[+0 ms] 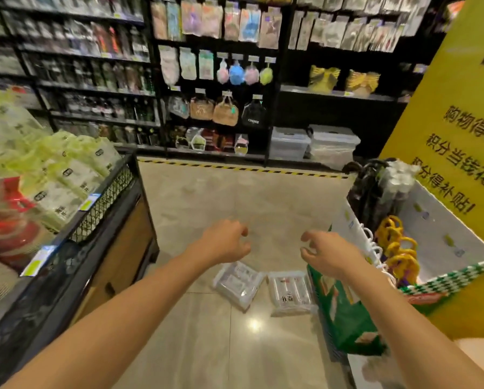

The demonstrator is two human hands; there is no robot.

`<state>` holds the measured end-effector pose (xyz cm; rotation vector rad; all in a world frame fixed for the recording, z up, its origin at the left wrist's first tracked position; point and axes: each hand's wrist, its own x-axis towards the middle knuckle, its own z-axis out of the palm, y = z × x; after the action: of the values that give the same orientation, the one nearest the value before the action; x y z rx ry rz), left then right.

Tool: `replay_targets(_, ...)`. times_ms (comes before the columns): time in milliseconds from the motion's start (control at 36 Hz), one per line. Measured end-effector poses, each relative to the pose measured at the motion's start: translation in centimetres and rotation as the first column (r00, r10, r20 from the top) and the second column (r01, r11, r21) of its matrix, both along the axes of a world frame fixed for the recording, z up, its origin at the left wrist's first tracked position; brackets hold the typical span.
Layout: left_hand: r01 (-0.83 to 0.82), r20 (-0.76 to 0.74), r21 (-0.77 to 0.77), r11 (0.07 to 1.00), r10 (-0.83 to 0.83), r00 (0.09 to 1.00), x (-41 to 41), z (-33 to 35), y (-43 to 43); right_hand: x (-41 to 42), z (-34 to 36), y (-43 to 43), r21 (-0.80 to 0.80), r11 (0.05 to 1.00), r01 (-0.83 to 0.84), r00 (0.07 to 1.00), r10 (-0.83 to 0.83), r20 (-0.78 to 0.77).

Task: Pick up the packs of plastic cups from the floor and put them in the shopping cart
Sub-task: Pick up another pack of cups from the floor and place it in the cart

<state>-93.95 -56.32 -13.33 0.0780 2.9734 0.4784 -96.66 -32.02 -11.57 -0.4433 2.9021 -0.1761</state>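
Mesh bin (103, 203), 9 o'clock: green-white packs (75, 169), red packs (8, 220). White box (437, 220), 3 o'clock: yellow rings (397, 248). Two plastic cup packs on floor (207, 197), 6 o'clock: left pack (236, 283), right pack (291, 293), side by side. Left hand (226, 242) and right hand (327, 254) above the packs, fingers loosely curled, empty.

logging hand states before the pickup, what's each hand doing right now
Left hand: open, fingers loosely curled, holding nothing.
Right hand: open, fingers loosely curled, holding nothing.

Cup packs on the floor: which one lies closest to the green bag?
The right pack, directly beside the green bag; the left pack lies farther off, turned askew.
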Motion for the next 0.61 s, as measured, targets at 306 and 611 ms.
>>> replay_targets(306,-0.071,0.039,0.014,0.997,0.071,0.997,-12.3,-3.4,-5.1,-14.3,-3.9,-6.3,0.008,0.997,-0.073,0.996,0.072,0.058)
replay_targets(611,-0.282,0.103,-0.024,0.959,0.283,0.954,-24.7,-11.4,-5.1,-32.3,-11.4,-8.0,0.100,0.947,-0.304,0.946,0.287,0.153)
